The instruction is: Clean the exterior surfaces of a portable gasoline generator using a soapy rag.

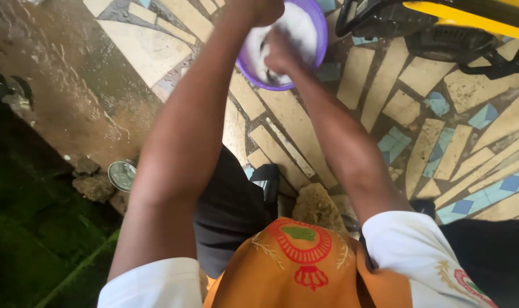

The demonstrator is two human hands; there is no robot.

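Observation:
A purple plastic basin (320, 40) full of white suds stands on the mosaic tile floor at the top of the view. Both of my arms reach down into it. My left hand (263, 10) is closed at the basin's near-left rim, partly cut off by the frame's top edge. My right hand (281, 54) is closed inside the foam, around something dark and wet that I cannot make out. I look down over my orange and white shirt and dark trousers.
A yellow and black machine (442, 23) sits at the top right. A wet bare concrete patch (60, 68) lies left, with mossy ground (31, 239) below it, a round tin lid (121, 174) and a few stones (94, 185).

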